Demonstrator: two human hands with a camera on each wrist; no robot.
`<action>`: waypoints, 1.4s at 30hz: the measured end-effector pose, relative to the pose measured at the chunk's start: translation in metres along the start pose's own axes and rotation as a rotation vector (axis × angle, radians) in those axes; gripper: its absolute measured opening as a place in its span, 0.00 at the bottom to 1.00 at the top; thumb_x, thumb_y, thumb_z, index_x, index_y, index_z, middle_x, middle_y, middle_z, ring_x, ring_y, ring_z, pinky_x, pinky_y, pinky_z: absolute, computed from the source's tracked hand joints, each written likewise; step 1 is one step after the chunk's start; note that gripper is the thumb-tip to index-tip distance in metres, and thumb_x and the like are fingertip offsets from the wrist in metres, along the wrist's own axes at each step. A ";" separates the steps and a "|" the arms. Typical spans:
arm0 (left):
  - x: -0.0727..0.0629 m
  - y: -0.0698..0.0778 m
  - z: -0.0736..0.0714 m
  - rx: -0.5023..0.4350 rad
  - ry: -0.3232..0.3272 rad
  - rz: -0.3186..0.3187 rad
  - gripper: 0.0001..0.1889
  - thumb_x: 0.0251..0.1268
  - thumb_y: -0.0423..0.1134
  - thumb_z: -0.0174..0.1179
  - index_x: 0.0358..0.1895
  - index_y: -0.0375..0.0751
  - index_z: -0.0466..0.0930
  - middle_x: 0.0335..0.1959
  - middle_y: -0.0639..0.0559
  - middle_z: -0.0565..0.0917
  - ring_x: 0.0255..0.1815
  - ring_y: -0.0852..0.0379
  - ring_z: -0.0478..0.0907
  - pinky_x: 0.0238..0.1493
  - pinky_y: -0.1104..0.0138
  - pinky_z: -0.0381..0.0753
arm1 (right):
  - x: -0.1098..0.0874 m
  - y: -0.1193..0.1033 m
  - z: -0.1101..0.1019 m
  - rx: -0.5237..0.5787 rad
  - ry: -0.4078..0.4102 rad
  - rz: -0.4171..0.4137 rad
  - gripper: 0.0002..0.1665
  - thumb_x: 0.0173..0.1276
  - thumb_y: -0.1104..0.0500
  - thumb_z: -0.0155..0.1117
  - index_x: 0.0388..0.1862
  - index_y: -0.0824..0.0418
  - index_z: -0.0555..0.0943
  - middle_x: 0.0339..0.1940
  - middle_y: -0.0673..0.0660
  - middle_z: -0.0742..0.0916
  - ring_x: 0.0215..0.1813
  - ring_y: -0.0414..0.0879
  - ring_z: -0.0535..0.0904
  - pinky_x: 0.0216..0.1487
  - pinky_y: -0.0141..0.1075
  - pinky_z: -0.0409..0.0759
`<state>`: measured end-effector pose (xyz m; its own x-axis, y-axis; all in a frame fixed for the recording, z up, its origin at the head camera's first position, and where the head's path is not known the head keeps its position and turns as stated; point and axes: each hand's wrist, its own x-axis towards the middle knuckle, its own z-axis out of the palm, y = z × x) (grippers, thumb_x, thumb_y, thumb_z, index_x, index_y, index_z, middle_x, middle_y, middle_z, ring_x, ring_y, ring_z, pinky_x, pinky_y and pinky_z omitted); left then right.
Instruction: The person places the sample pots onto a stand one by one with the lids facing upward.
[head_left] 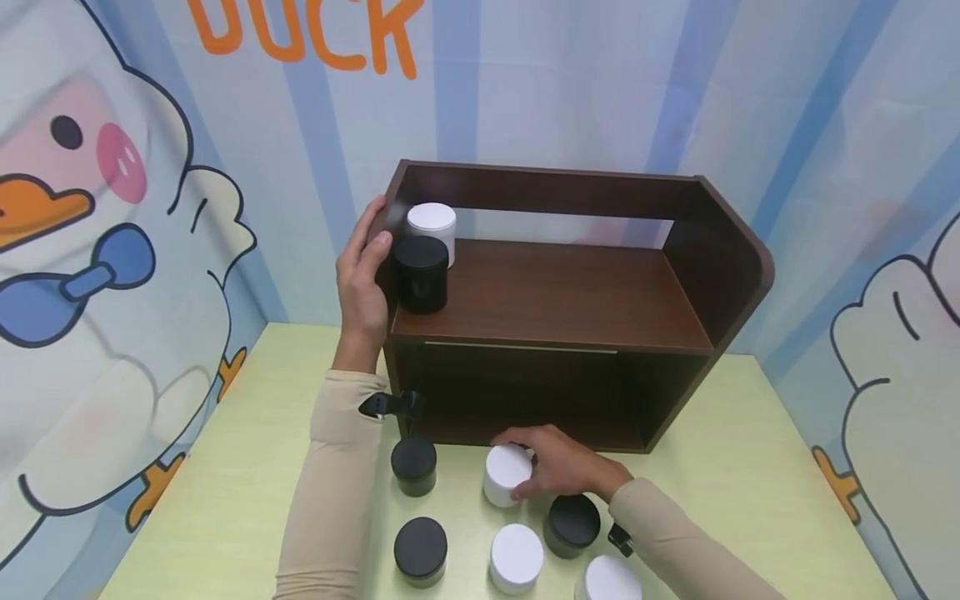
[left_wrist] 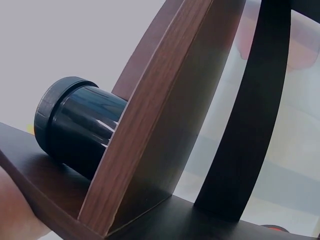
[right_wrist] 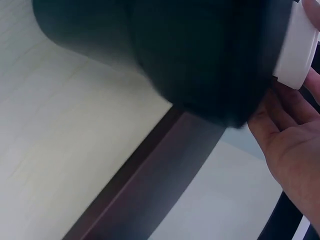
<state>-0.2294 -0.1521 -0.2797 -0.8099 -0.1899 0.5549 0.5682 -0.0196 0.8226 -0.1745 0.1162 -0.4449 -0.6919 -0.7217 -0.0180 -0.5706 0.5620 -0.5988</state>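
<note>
A dark brown two-tier shelf [head_left: 555, 292] stands on the table. My left hand [head_left: 363, 287] holds its left side panel, fingers over the outer edge. Just inside that panel, on the upper shelf, a black jar [head_left: 422, 279] stands in front of a white jar [head_left: 442, 221]. In front of the shelf my right hand [head_left: 562, 462] grips a white jar [head_left: 504, 477], thumb and fingers around its lid. In the right wrist view, a near black jar [right_wrist: 200, 55] covers much of the gripped white jar [right_wrist: 298, 47].
Black jars [head_left: 414, 467] [head_left: 421, 550] stand at left on the pale table [head_left: 225, 500]. Another black jar [head_left: 573, 525] stands below my right hand. Two white jars [head_left: 517, 557] [head_left: 611, 582] are nearer the front edge. A curtain with duck drawings [head_left: 562, 83] hangs behind.
</note>
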 end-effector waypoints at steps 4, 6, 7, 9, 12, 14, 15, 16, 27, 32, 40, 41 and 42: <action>0.001 0.000 0.002 -0.003 0.002 0.002 0.28 0.74 0.45 0.44 0.76 0.49 0.66 0.75 0.53 0.70 0.76 0.51 0.65 0.76 0.49 0.65 | -0.002 -0.003 -0.006 0.002 0.041 -0.015 0.36 0.50 0.58 0.81 0.61 0.57 0.80 0.56 0.51 0.87 0.53 0.44 0.82 0.54 0.36 0.80; 0.001 0.000 0.002 -0.002 0.002 0.003 0.28 0.74 0.45 0.44 0.76 0.49 0.66 0.76 0.53 0.70 0.76 0.51 0.65 0.76 0.49 0.65 | -0.002 -0.004 -0.009 0.009 0.050 -0.011 0.36 0.51 0.58 0.81 0.61 0.57 0.80 0.56 0.51 0.87 0.54 0.44 0.82 0.55 0.36 0.80; 0.001 0.000 0.003 -0.003 0.002 0.001 0.28 0.74 0.45 0.44 0.76 0.49 0.66 0.75 0.53 0.70 0.76 0.51 0.65 0.76 0.49 0.65 | -0.003 -0.005 -0.011 0.013 0.051 -0.006 0.36 0.51 0.58 0.81 0.61 0.56 0.80 0.56 0.51 0.87 0.54 0.44 0.82 0.55 0.36 0.80; 0.001 0.001 0.004 -0.003 -0.001 -0.002 0.28 0.74 0.45 0.44 0.76 0.49 0.66 0.75 0.53 0.70 0.76 0.51 0.65 0.76 0.50 0.65 | -0.005 -0.006 -0.014 0.019 0.056 -0.001 0.35 0.51 0.57 0.81 0.60 0.55 0.80 0.56 0.50 0.87 0.54 0.44 0.82 0.55 0.37 0.80; 0.001 0.000 0.004 0.004 -0.001 -0.006 0.28 0.74 0.45 0.44 0.76 0.50 0.66 0.76 0.53 0.69 0.76 0.52 0.65 0.76 0.50 0.65 | -0.007 -0.009 -0.020 0.026 0.074 -0.008 0.35 0.51 0.57 0.81 0.60 0.54 0.81 0.56 0.50 0.87 0.54 0.44 0.82 0.56 0.38 0.80; 0.001 0.000 0.004 0.008 0.004 -0.003 0.28 0.74 0.45 0.44 0.76 0.49 0.66 0.76 0.53 0.70 0.76 0.52 0.65 0.76 0.50 0.65 | -0.008 -0.011 -0.024 0.029 0.095 -0.023 0.34 0.51 0.57 0.81 0.59 0.54 0.81 0.56 0.50 0.87 0.55 0.44 0.82 0.56 0.39 0.80; 0.000 0.001 0.004 0.009 0.007 -0.002 0.28 0.74 0.45 0.44 0.76 0.49 0.66 0.76 0.52 0.70 0.76 0.52 0.65 0.76 0.50 0.64 | -0.008 -0.012 -0.026 0.027 0.106 -0.031 0.34 0.50 0.56 0.81 0.59 0.54 0.81 0.56 0.50 0.87 0.55 0.44 0.82 0.57 0.39 0.80; 0.000 0.001 0.004 0.008 0.010 0.000 0.28 0.74 0.45 0.45 0.75 0.49 0.66 0.75 0.52 0.70 0.76 0.51 0.65 0.76 0.50 0.64 | -0.008 -0.013 -0.029 0.029 0.116 -0.037 0.35 0.50 0.56 0.81 0.59 0.54 0.81 0.56 0.50 0.87 0.55 0.45 0.82 0.57 0.39 0.80; -0.001 0.001 -0.001 0.004 0.020 0.002 0.28 0.74 0.45 0.44 0.75 0.49 0.67 0.75 0.52 0.70 0.75 0.53 0.66 0.76 0.52 0.65 | -0.011 -0.030 -0.046 0.121 0.141 -0.051 0.37 0.52 0.54 0.81 0.62 0.55 0.80 0.58 0.52 0.86 0.55 0.45 0.80 0.53 0.34 0.81; -0.003 0.001 -0.002 -0.015 0.022 0.006 0.28 0.74 0.44 0.44 0.75 0.48 0.67 0.75 0.51 0.70 0.75 0.53 0.66 0.76 0.53 0.65 | -0.011 -0.034 -0.050 0.115 0.160 -0.056 0.38 0.51 0.53 0.82 0.62 0.54 0.80 0.58 0.51 0.86 0.56 0.45 0.81 0.54 0.35 0.81; -0.001 0.001 0.002 -0.015 0.020 0.003 0.28 0.74 0.44 0.45 0.75 0.48 0.67 0.75 0.51 0.70 0.74 0.55 0.66 0.76 0.53 0.65 | -0.012 -0.039 -0.058 0.099 0.203 -0.067 0.38 0.50 0.52 0.83 0.62 0.53 0.80 0.58 0.50 0.87 0.57 0.44 0.81 0.58 0.46 0.81; -0.001 0.001 0.003 -0.012 0.019 0.004 0.28 0.74 0.44 0.45 0.75 0.48 0.67 0.75 0.51 0.70 0.74 0.55 0.66 0.76 0.53 0.65 | -0.012 -0.041 -0.059 0.098 0.204 -0.072 0.38 0.50 0.51 0.83 0.62 0.53 0.80 0.58 0.50 0.87 0.57 0.44 0.81 0.58 0.45 0.81; -0.001 0.001 0.003 -0.007 0.019 0.004 0.28 0.74 0.44 0.45 0.75 0.48 0.67 0.75 0.52 0.71 0.74 0.56 0.67 0.76 0.53 0.65 | -0.012 -0.042 -0.061 0.097 0.205 -0.078 0.38 0.50 0.51 0.83 0.62 0.53 0.80 0.58 0.50 0.87 0.57 0.44 0.81 0.57 0.44 0.82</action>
<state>-0.2284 -0.1489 -0.2795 -0.8047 -0.2088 0.5557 0.5726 -0.0256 0.8195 -0.1688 0.1259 -0.3711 -0.7284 -0.6589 0.1879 -0.5874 0.4594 -0.6662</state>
